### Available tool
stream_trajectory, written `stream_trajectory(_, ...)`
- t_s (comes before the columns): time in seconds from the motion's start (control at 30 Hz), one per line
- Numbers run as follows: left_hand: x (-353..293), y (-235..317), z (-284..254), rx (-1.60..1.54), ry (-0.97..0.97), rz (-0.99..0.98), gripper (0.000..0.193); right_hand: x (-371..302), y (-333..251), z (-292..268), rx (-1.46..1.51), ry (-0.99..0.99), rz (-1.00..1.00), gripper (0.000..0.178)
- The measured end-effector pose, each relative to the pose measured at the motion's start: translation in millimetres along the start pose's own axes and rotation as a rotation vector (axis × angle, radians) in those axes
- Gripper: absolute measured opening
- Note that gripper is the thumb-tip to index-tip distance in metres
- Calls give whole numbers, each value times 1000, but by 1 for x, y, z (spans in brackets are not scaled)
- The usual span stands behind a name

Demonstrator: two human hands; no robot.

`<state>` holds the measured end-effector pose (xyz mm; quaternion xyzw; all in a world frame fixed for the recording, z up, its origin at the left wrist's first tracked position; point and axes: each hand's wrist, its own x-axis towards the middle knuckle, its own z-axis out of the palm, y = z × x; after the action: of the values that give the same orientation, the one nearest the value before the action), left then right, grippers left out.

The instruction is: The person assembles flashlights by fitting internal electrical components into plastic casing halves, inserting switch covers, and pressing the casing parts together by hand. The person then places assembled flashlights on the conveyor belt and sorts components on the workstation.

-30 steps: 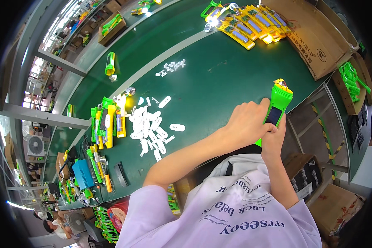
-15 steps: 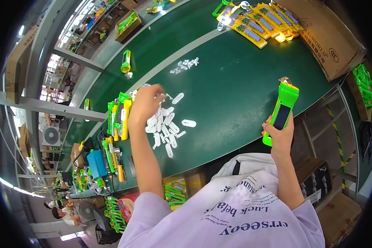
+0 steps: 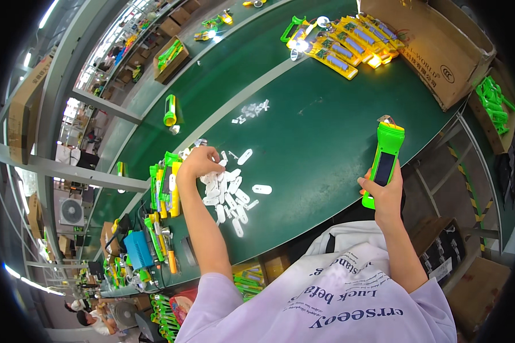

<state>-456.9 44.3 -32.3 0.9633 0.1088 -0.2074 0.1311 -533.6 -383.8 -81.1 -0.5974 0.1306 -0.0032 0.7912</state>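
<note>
My right hand (image 3: 385, 195) is wrapped around a green flashlight (image 3: 389, 137) with a dark rectangular panel on its side. Its wide head points away from me, and a small loose part with wires sticks out at the top. My left hand (image 3: 199, 162) is at the far end of a heap of small white oval plastic covers (image 3: 230, 191). Its fingers are bent and drawn together against the upper covers; whatever lies between the fingertips is hidden. Two single covers lie apart, one oval cover (image 3: 245, 156) beyond the heap and another cover (image 3: 262, 189) to its right.
Small white pieces (image 3: 250, 111) lie farther back on the green table (image 3: 315, 154). Left of the heap are green and yellow flashlights (image 3: 167, 186) and a blue box (image 3: 138, 250). Opened yellow flashlight bodies (image 3: 349, 46), some lit, lie by a cardboard carton (image 3: 440, 51) at the back right.
My left hand has come down onto the white covers, its fingers closing in. My right hand keeps the flashlight in nearly the same place. The view has shifted slightly.
</note>
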Motion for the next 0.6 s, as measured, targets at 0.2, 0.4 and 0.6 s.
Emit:
stream_trajectory(0.2, 6, 13, -9, -15, 40, 132, 21, -1, 4, 2, -16, 41, -24, 43)
stream_trajectory(0.4, -14, 101, 17, -511, -162, 566, 20, 0, 9, 5, -17, 31, -45, 44)
stream_trajectory(0.6, -23, 162, 64, -652, -200, 442, 24, -6, 5, 0, 11, 24, 14, 44)
